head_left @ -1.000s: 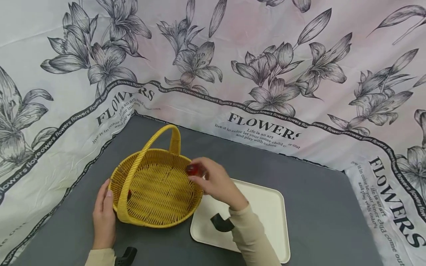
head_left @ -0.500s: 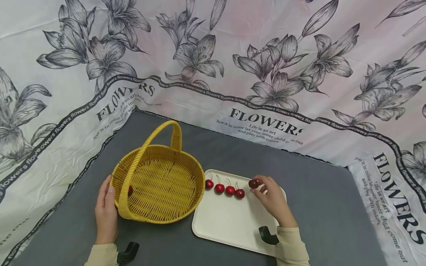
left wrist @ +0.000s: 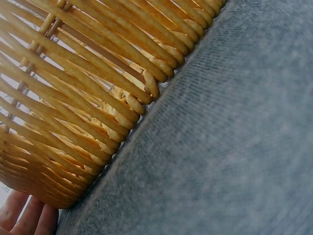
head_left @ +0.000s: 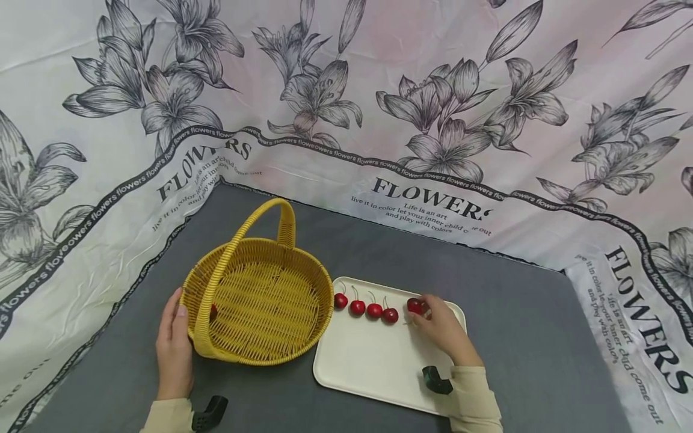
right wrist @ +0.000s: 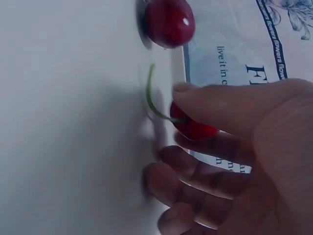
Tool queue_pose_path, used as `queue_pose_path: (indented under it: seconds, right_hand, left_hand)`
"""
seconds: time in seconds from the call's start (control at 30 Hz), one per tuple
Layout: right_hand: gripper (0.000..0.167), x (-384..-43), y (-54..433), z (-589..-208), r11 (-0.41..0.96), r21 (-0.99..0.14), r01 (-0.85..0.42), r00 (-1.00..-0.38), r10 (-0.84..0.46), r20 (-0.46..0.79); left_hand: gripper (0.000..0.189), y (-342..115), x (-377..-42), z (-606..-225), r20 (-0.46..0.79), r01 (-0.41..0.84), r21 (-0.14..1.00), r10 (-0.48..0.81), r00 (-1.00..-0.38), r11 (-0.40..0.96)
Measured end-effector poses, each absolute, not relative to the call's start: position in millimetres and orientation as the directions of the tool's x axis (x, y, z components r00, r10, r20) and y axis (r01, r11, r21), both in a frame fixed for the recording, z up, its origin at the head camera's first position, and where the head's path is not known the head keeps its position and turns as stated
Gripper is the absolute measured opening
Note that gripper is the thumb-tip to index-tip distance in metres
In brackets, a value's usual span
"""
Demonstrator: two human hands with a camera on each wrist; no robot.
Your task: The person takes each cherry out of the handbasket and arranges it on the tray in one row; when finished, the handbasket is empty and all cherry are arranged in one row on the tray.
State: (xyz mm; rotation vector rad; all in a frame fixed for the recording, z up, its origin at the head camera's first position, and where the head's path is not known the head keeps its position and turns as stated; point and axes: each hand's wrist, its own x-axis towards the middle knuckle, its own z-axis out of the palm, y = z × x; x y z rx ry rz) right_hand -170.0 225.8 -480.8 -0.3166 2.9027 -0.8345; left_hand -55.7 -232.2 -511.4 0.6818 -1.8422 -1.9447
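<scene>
My right hand (head_left: 441,325) pinches a red cherry (head_left: 415,305) between thumb and fingers at the tray's far right. In the right wrist view, this cherry (right wrist: 198,128) shows its green stem (right wrist: 152,98) pointing away from the palm, close over the white surface. Several more cherries (head_left: 357,308) lie in a row along the back of the white tray (head_left: 373,367), stems up. My left hand (head_left: 174,352) rests with fairly straight fingers against the left side of the yellow woven basket (head_left: 265,361). Inside the basket, a bit of red (head_left: 213,311) shows behind the handle.
The basket's tall arched handle (head_left: 238,234) rises over its left part. The basket's right rim stands right at the tray's left edge. A grey cloth (head_left: 520,337) covers the table, and flower-printed sheets (head_left: 433,198) hang behind and at the sides.
My right hand has gone from the basket's right rim to the tray's right part with a red cherry, then lowered it slightly. My left hand stays at the basket.
</scene>
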Motion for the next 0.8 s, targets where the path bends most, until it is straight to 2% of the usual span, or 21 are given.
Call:
queue_pose_path:
  seconds: [0.23, 0.33, 0.5, 0.67, 0.8]
  right_hand:
    - [0.036, -170.5, 224.4, -477.9, 0.838, -0.516, -0.176, -0.965, -0.25, -0.078]
    - [0.034, -172.4, 222.5, -479.9, 0.835, -0.506, -0.216, -0.958, -0.281, -0.054]
    - [0.023, -174.8, 222.5, -480.8, 0.83, -0.464, -0.308, -0.944, -0.325, 0.046]
    - [0.023, -172.4, 225.2, -474.0, 0.809, -0.506, -0.297, -0.955, -0.242, 0.174]
    - [0.025, -167.4, 224.1, -473.3, 0.774, -0.583, -0.249, -0.967, -0.162, 0.198]
  left_hand:
    - [0.051, -232.3, -55.2, -509.6, -0.092, -0.069, 0.996, -0.58, -0.81, -0.062]
    - [0.051, -231.9, -54.9, -509.9, -0.093, -0.067, 0.996, -0.58, -0.809, -0.066]
    - [0.051, -231.2, -54.9, -509.9, -0.093, -0.06, 0.995, -0.581, -0.809, -0.075]
    - [0.051, -230.5, -55.6, -508.9, -0.089, -0.059, 0.996, -0.584, -0.807, -0.071]
    - [0.051, -229.8, -56.1, -509.0, -0.091, -0.061, 0.996, -0.586, -0.805, -0.07]
